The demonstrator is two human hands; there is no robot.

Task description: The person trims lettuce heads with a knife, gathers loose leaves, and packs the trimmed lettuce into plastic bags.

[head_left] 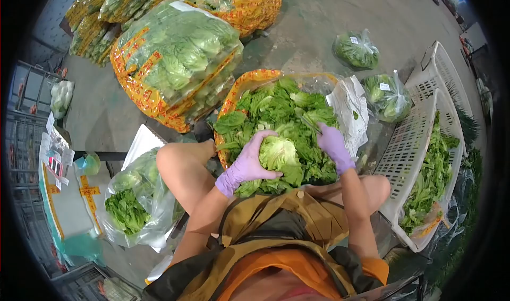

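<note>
My left hand (249, 165), in a purple glove, is wrapped round a pale green head of lettuce (280, 155), its thumb and fingers on either side. To its right, my gloved right hand (333, 144) is closed, with a thin, narrow item (309, 122) at its fingertips; whether this is a blade or a leaf stem I cannot make out. Both hands are over a heap of loose lettuce leaves (265, 107) that fills an open plastic bag with an orange printed rim (247, 79). The heap lies between my bent legs.
A white slotted crate (398, 152) with leaves stands at the right. Big bags of lettuce (183, 57) are at the upper left. Two small tied bags, one a lettuce bag (357, 50), sit on the floor. A clear bag (133, 208) and foam box (69, 195) are at left.
</note>
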